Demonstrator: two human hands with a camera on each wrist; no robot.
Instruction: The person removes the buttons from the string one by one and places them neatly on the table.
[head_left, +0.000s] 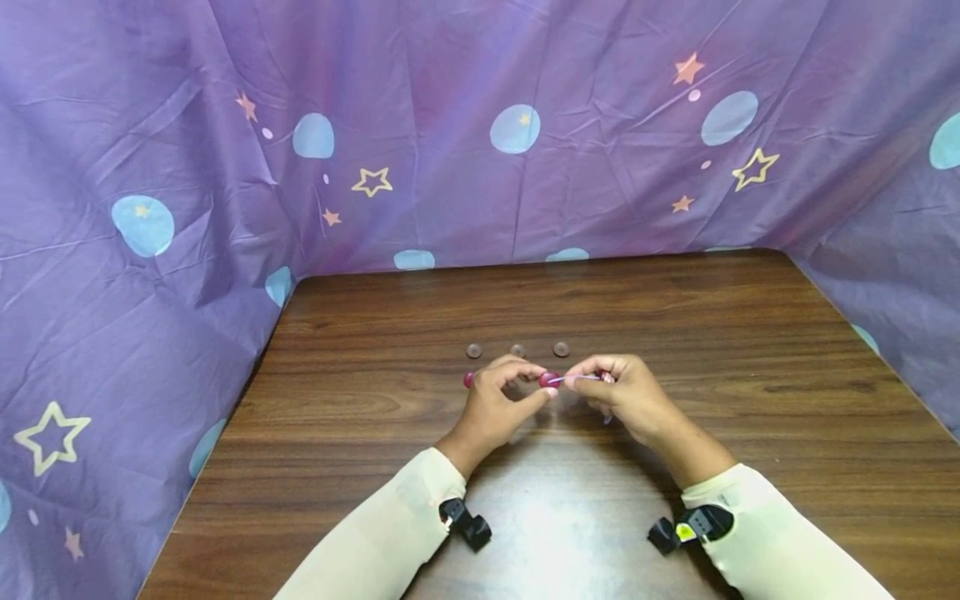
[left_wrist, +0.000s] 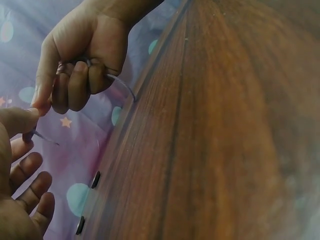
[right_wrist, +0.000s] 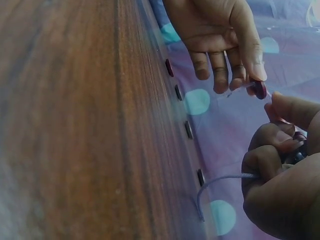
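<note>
My left hand [head_left: 495,408] pinches a magenta button [head_left: 550,380] between thumb and index finger, its other fingers loosely spread. A thin lavender cord [right_wrist: 224,178] passes through this button; a short end [left_wrist: 48,139] sticks out on the left hand's side. Just to the right, my right hand [head_left: 633,398] pinches the cord between thumb and forefinger. Its remaining fingers curl around more of the cord and some button-like pieces [right_wrist: 299,154], mostly hidden in the palm. The cord's tail hangs below that hand. Both hands are above the table.
Three brown buttons [head_left: 474,351] lie in a row on the wooden table [head_left: 360,333], beyond the hands. Another magenta button [head_left: 468,380] lies left of the left hand, partly hidden by it. A purple patterned curtain [head_left: 450,100] surrounds the table's back and sides.
</note>
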